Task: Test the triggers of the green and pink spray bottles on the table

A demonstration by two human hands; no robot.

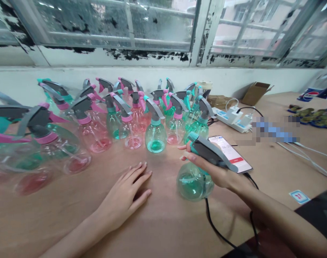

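My right hand (pixel 203 165) is wrapped round the neck of a green spray bottle (pixel 192 182), below its grey and teal spray head. The bottle leans a little; whether its base touches the table cannot be made out. Flat on the table lies my left hand (pixel 131 190), fingers stretched and nothing in it. Beyond both hands stand several clear spray bottles in pink and green. A green bottle (pixel 155 138) with a teal collar is nearest in the middle, beside a pink-collared bottle (pixel 132 136). Another pink-collared bottle (pixel 46 150) stands at the left.
A lit phone (pixel 230 154) lies just behind my right hand. Farther back are a white power strip (pixel 233 120) with chargers and an open cardboard box (pixel 256 93). A black cable (pixel 217 229) runs across the table's front. A small sticker (pixel 299 196) lies at the right.
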